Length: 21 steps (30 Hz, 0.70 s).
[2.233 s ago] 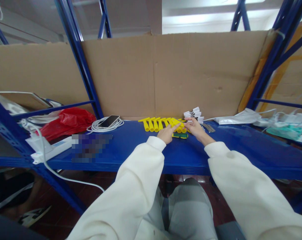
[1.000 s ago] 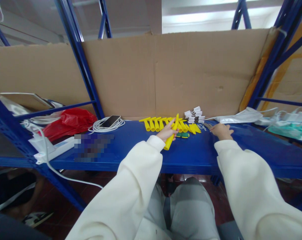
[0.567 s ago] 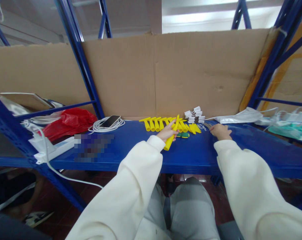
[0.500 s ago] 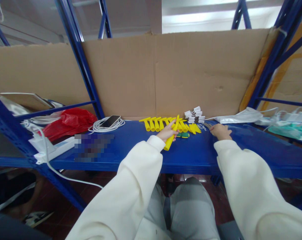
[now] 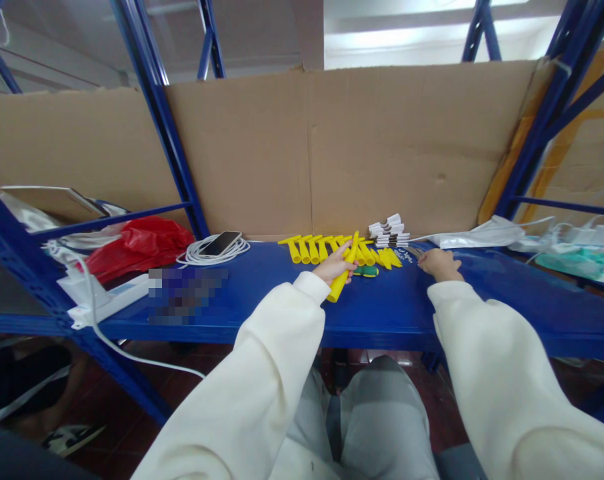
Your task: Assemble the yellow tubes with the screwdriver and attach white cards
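My left hand is wrapped round a yellow plastic part, a tube with a narrower tapering end that points up and away from me. Behind that hand lies a row of similar yellow parts. Just right of it is a green-and-yellow screwdriver handle, partly covered. Several pointed yellow pieces lie between my two hands. My right hand rests low at the tabletop, fingers bent and closed beside a scatter of small shiny pieces. Whatever its fingertips pinch is too small to make out.
White-and-dark stacked pieces stand against the cardboard panel. On the left are a phone on a coiled white cable, a red bag and a white power strip. Blue posts frame the blue shelf.
My right hand has shifted very slightly left over the small pieces. My left hand keeps its grip on the yellow plastic part, nearly unmoved.
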Motion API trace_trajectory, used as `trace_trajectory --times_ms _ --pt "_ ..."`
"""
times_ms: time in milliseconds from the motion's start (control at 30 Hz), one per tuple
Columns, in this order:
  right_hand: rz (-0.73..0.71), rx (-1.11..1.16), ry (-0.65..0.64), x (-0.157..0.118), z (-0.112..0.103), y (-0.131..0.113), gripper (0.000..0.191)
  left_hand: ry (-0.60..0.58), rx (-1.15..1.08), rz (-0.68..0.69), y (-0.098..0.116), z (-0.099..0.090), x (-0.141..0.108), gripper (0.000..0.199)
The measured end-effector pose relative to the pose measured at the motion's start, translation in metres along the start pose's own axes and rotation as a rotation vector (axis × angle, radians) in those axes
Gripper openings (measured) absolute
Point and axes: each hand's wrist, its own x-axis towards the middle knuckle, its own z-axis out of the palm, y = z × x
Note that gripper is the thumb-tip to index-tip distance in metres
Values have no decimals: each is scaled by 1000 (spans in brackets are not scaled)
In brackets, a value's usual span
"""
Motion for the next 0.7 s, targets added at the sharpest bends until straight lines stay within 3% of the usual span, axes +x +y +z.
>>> trace_trajectory --times_ms 167,467,700 --pt "33 -46 -142 -10 -15 -9 24 -20 -8 2 -1 -1 1 97" --pt "12 -117 -50 -6 -5 -13 38 -12 -4 -2 1 0 -1 96" --pt "-26 -133 -48 -2 -1 -14 43 -32 -42 -11 -1 -3 3 98"
